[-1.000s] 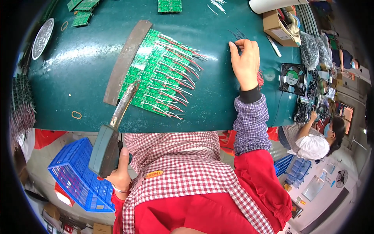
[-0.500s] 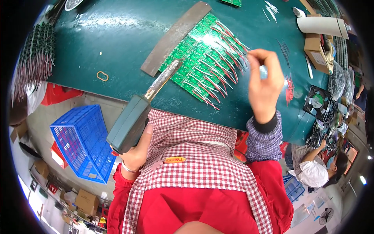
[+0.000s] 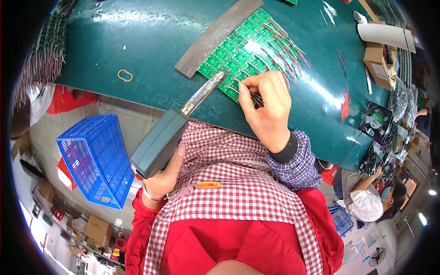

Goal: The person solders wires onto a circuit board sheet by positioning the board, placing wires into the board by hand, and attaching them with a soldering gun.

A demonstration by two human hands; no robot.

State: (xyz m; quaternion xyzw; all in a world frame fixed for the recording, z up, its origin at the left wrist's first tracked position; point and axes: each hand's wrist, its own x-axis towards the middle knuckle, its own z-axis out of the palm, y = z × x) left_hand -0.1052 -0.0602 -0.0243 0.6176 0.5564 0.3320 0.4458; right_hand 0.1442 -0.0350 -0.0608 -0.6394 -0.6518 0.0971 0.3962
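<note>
Left hand [image 3: 160,176] grips the soldering iron [image 3: 176,133], tip at the green circuit boards [image 3: 243,50]; right hand [image 3: 268,107] pinches a wire — most boards seem already wired, the near edge apparently left

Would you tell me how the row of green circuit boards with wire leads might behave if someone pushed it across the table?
The green circuit boards look thin, flat and stiff, so they would probably slide on the smooth green table. They seem to lie as separate overlapping pieces, so the row would likely scatter. Their thin wire leads would probably bend or snag.
</note>
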